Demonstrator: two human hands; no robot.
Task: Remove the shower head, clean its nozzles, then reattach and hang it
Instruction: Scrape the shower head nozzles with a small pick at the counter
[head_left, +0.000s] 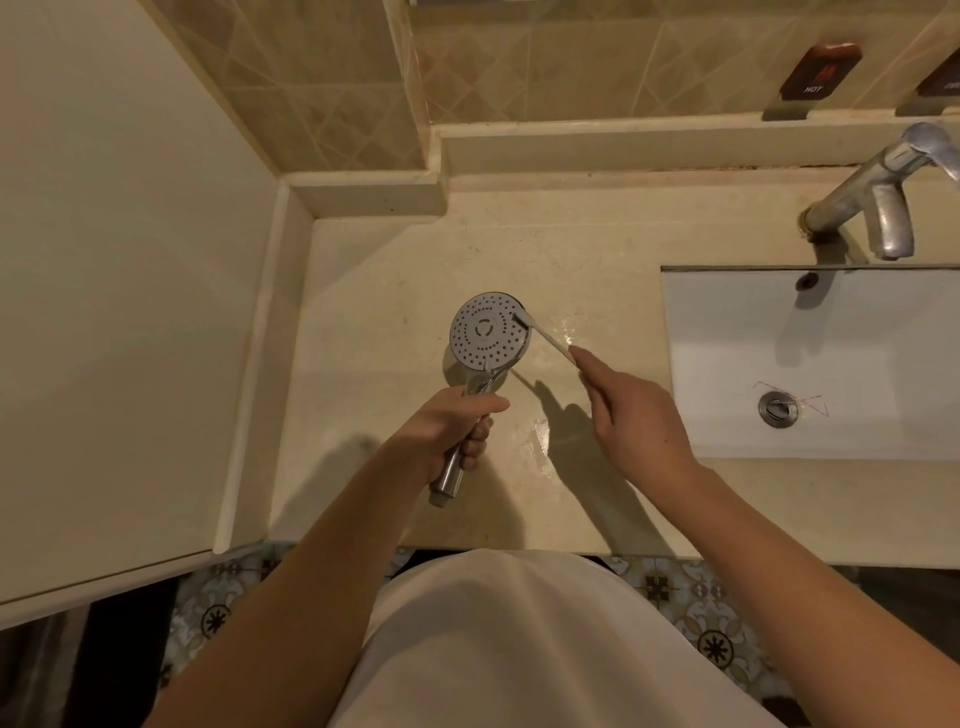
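Observation:
A chrome shower head (487, 332) with a round grey nozzle face is held over the beige countertop (395, 270), face up and detached from any hose. My left hand (451, 427) is wrapped around its handle. My right hand (631, 415) grips a thin white toothbrush (545, 335). The brush's bristle end rests on the upper right edge of the nozzle face.
A white sink basin (727, 322) with a metal drain (777, 409) lies to the right, under a chrome faucet (878, 197). A beige wall panel (114, 260) stands on the left. Wet patches shine on the counter beside the hands. Patterned floor tiles show below the counter edge.

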